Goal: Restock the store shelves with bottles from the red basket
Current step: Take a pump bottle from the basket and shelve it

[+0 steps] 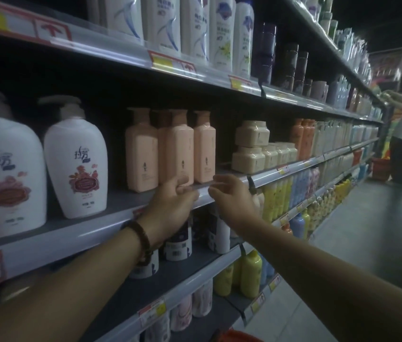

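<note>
L hand (173,196), R hand (232,196): pinch grip on clear shelf-edge strip (203,184) below pink bottles (179,149); white bottles' (76,159) logo prob. 拉芳

On the shelf (96,225): pump bottles (75,159) left, tall bottles (170,149) middle, jars (251,146) right

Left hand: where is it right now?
Head view, centre: the left hand pinches the shelf-edge strip just below the pink bottles, with the right hand close on its right.

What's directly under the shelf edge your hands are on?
White bottles with dark labels stand on the shelf below. The left hand and right hand, pinching the shelf edge, hide their tops.
</note>
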